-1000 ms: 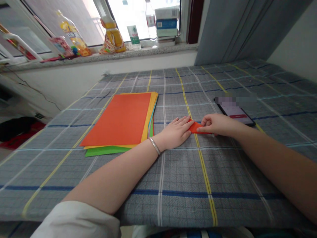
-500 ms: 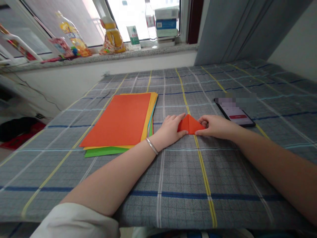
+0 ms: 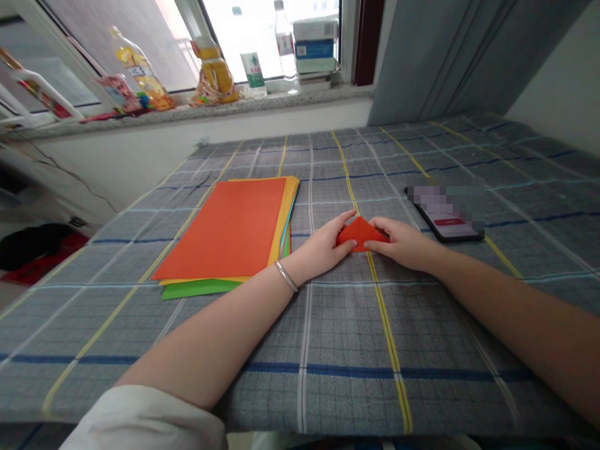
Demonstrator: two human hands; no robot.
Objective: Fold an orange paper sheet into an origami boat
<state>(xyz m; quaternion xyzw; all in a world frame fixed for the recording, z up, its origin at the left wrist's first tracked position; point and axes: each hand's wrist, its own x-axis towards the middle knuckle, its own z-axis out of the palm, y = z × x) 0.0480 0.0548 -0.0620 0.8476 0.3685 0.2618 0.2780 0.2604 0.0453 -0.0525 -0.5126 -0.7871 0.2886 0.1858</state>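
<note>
Between my two hands is a small folded piece of orange paper (image 3: 359, 231), triangular with its peak pointing away from me. My left hand (image 3: 327, 242) grips its left side, thumb on the near face and fingers behind. On the right side my right hand (image 3: 398, 242) pinches it the same way, the thumb close to the middle. Both hands rest low over the checked cloth. To the left of them lies a stack of coloured paper sheets (image 3: 225, 228), orange on top, with yellow, green and blue edges showing.
A phone (image 3: 450, 219) lies right of my right hand, its lit screen partly blurred. The grey checked cloth (image 3: 347, 337) covers the surface. Bottles, a tube (image 3: 254, 72) and stacked boxes (image 3: 316, 50) stand on the windowsill beyond. A grey curtain (image 3: 450, 56) hangs at the back right.
My right hand has shifted inward along the folded paper, its thumb now nearer the middle. The paper's sides look bent and its near face tilted more. The stack and phone have not moved.
</note>
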